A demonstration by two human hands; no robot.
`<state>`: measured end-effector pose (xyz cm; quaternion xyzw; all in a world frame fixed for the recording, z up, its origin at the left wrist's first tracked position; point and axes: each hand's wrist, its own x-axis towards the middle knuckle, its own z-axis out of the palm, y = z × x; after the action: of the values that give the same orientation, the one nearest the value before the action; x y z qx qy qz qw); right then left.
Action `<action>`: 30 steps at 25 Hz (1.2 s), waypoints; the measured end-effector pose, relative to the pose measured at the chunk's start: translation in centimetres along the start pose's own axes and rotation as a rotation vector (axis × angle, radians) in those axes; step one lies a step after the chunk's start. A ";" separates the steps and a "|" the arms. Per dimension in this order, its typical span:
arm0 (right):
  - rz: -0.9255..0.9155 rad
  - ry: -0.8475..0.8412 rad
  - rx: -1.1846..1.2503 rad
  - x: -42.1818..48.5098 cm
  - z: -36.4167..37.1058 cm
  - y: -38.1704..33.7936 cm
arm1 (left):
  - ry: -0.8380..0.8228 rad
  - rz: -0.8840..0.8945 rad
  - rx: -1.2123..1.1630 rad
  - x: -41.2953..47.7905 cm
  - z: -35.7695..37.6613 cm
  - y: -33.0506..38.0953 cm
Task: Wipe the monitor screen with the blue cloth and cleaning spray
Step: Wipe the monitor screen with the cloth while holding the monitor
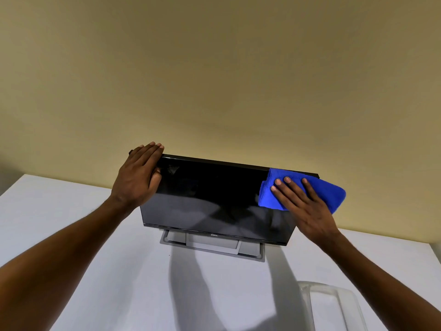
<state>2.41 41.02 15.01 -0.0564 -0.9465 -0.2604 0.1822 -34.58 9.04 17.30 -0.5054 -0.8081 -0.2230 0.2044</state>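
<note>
The left hand (138,175) curls over the top left corner of the black flat-panel monitor (214,199) on the white table (95,259). The right hand (303,206) — fingers spread flat — presses a folded blue microfibre cloth (324,189) against the dark, glossy screen's upper right corner.

The light is soft, warm and moderately bright, coming from above and behind the camera. It throws two long grey arm shadows onto the white table (71,211), below the monitor (210,199). The dark glossy screen carries pale, hazy reflections in its lower half and a faint smudge near its upper left corner. The beige wall (214,68) darkens toward the corners. Wide-angle distortion bends the table edges. Focus is fairly sharp throughout.
</note>
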 end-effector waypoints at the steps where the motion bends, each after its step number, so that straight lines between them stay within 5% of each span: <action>1: 0.029 0.015 -0.007 -0.2 0.4 -0.5 | -0.002 -0.001 0.003 -0.1 0.0 0.0; 8: -0.083 -0.049 0.021 -3.2 4.9 -4.7 | -0.005 -0.009 0.013 0.0 0.1 0.2; 19: -0.568 -0.160 -0.100 -5.6 5.5 -4.6 | -0.033 -0.019 0.010 -0.1 -0.5 0.2; 26: 0.043 0.018 0.028 -0.2 1.1 -1.1 | -0.023 -0.021 0.002 -0.1 -0.4 0.4; 30: 0.155 0.088 0.081 3.4 0.5 -4.3 | -0.013 -0.027 -0.001 -0.2 -0.3 0.6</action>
<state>-1.80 37.62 13.83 -0.1104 -0.9401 -0.2094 0.2452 -33.96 8.92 17.53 -0.4960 -0.8161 -0.2226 0.1960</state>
